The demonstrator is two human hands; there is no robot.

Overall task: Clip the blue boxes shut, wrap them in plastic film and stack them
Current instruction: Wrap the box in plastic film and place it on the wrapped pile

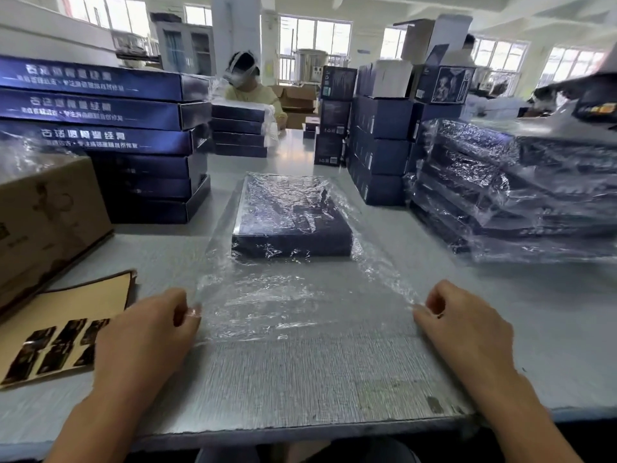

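A flat dark blue box (292, 217) lies in the middle of the grey table (300, 379), covered by clear plastic film (293, 302) that runs from over the box toward me. My left hand (150, 332) pinches the film's near left corner. My right hand (464, 329) pinches the near right corner. The film lies stretched flat between the two hands. To the right stands a stack of film-wrapped boxes (507, 192). On the left is a stack of unwrapped blue boxes (110, 135).
A brown carton (46, 215) sits at the left edge, with a tan sheet of dark stickers (60, 332) in front of it. More blue boxes (377, 145) are piled at the back. Another person (247, 88) works at the far end of the table.
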